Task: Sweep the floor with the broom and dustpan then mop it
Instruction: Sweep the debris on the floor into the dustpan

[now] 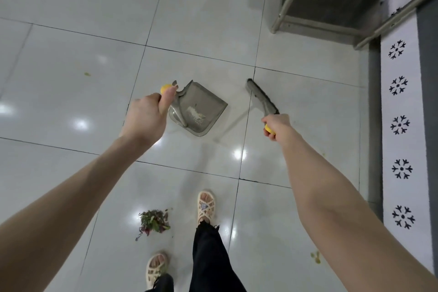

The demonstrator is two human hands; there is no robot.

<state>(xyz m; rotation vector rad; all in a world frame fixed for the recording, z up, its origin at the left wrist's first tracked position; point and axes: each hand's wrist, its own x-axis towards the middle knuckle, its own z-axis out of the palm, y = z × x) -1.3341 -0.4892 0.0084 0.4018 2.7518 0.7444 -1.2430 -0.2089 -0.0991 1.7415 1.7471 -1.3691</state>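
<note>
My left hand (148, 115) grips the yellow-tipped handle of a grey dustpan (200, 108), which hangs above the white tiled floor with a few crumbs inside. My right hand (276, 127) grips the yellow end of a small grey hand broom (260, 97), bristles pointing away, to the right of the pan. A pile of green and purple leafy scraps (154, 221) lies on the floor near my feet, below and behind both tools.
Small green bits lie at the far left (87, 74) and lower right (316, 257). A steel rack's legs (277, 23) stand at the upper right. A white mat with black snowflake marks (400, 125) runs along the right edge. My sandalled feet (206, 206) stand at the bottom.
</note>
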